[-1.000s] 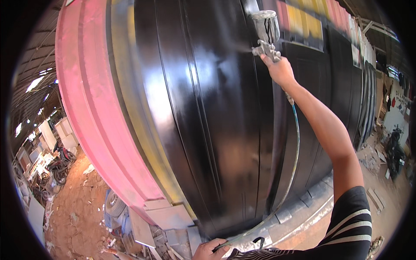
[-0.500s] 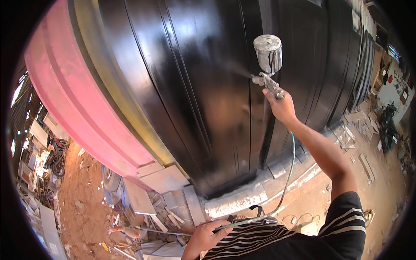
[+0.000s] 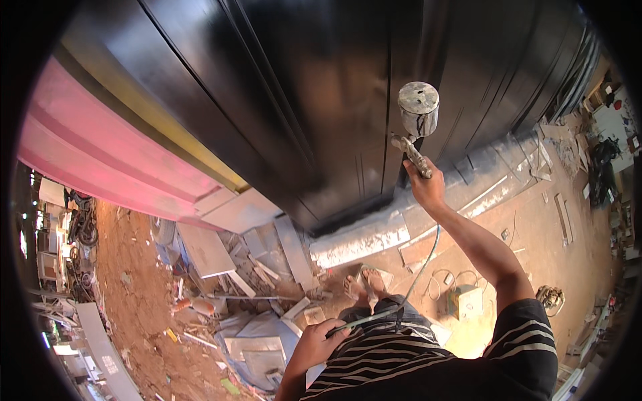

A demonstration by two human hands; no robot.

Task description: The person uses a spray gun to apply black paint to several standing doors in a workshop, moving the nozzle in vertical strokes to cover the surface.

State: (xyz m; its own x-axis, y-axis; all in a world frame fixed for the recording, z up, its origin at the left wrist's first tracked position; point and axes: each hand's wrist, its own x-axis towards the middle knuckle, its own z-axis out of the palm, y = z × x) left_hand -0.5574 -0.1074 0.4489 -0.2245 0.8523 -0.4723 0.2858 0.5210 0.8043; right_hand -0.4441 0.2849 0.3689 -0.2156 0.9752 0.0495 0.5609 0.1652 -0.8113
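My right hand [image 3: 429,188] is closed around the handle of a spray gun [image 3: 412,151] topped by a paint-spotted metal cup [image 3: 418,111]. The nozzle points leftward along a glossy black panelled surface [image 3: 321,87], seemingly a short way off it; the exact gap is hard to judge. No mist shows at the nozzle. A thin pale-green air hose [image 3: 422,267] hangs from the gun and runs down to my waist. There my left hand [image 3: 317,343] is closed on the hose, its fingers partly hidden.
Pink panels [image 3: 100,134] and a yellow strip [image 3: 160,144] adjoin the black surface on the left. Boards [image 3: 206,248] and scraps litter the ground beside my bare feet [image 3: 364,284]. A pale box [image 3: 466,302] stands at right; a motorbike [image 3: 85,217] is far left.
The view has tilted downward, bringing my feet into sight. My right hand has brought the spray gun lower along the black surface. The faint mist at its nozzle is gone.
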